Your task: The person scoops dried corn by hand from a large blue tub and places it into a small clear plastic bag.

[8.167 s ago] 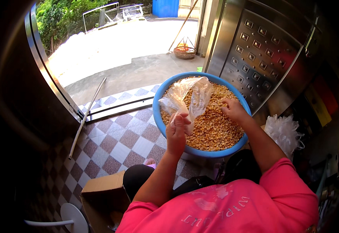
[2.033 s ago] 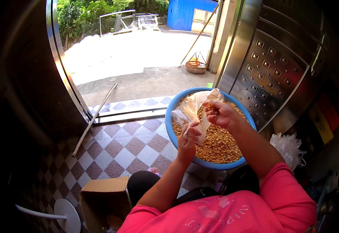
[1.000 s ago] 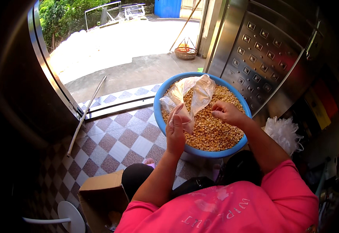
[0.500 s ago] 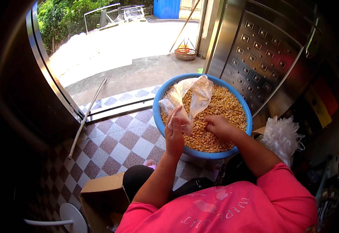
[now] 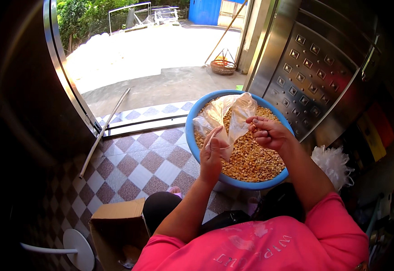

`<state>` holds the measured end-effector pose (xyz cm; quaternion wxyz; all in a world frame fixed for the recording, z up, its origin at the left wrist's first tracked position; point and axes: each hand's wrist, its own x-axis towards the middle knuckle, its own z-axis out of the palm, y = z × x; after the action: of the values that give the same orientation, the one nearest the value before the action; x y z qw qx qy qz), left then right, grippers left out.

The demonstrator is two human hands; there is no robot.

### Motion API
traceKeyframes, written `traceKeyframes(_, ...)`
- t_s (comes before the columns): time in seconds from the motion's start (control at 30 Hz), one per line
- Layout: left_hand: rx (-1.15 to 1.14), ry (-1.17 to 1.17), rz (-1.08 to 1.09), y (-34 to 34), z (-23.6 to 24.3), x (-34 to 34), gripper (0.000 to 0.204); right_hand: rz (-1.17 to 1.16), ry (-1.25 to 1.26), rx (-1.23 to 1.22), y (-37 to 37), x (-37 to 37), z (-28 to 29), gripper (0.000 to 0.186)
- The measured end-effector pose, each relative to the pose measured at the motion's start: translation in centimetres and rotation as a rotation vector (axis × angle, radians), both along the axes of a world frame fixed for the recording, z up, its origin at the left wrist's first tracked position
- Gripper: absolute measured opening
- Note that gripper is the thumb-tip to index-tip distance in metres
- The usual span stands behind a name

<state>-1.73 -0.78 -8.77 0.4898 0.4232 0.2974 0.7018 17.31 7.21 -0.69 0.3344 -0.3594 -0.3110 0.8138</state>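
Observation:
A blue tub [image 5: 190, 135] full of loose yellow corn kernels [image 5: 251, 158] stands before me. Over its left part lies a clear plastic bag [image 5: 226, 110], its mouth spread. My left hand [image 5: 211, 156] grips the near side of this bag, thumb up, with some of the film inside the palm. Beside the bag's right edge, above the corn, is my right hand [image 5: 270, 133] with fingers curled and the fingertips pinched together. Whatever lies within those fingertips is too small to make out.
An open cardboard box [image 5: 115, 217] stands by my left leg, near a round white base [image 5: 78, 250]. A pole [image 5: 104, 133] leans across the door sill. White plastic bags [image 5: 332, 167] hang right of the tub. Outside sits a wicker basket [image 5: 224, 67]; a metal door [image 5: 303, 77] stands at right.
My right hand has risen out of the corn to the bag's right edge. My left hand keeps its hold on the bag. The whole view has shifted slightly.

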Motion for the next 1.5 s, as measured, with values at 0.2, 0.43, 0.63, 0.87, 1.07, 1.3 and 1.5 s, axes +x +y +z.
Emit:
traceKeyframes(0.2,0.007,-0.004,-0.063,0.0,-0.3,-0.2,0.046,-0.043,-0.052,0.047,3.6,-5.6,-0.3,0.019)
traceKeyframes(0.43,0.037,-0.066,-0.047,0.3,-0.7,-0.1,0.043,-0.212,-0.100,0.196,6.3,-7.8,-1.3,0.023)
traceKeyframes(0.63,0.006,-0.029,-0.041,-0.1,-0.1,-0.3,0.044,-0.149,-0.100,0.300,7.5,-6.9,-1.4,0.025)
traceKeyframes(0.87,-0.027,-0.094,-0.050,0.1,0.0,0.0,0.044,-0.132,-0.714,0.797,9.4,-3.4,-4.5,0.030)
traceKeyframes(1.07,-0.081,-0.110,-0.021,1.0,0.9,-0.8,0.045,-0.104,-1.008,0.996,5.9,-4.5,0.1,0.041)
traceKeyframes(1.3,0.018,-0.122,0.098,2.2,5.0,-2.6,0.039,-0.233,-1.226,1.234,4.8,-4.7,4.5,0.046)
traceKeyframes(1.5,0.042,-0.128,0.102,2.1,8.5,-2.8,0.038,-0.302,-1.113,1.300,3.6,-3.1,7.3,0.046)
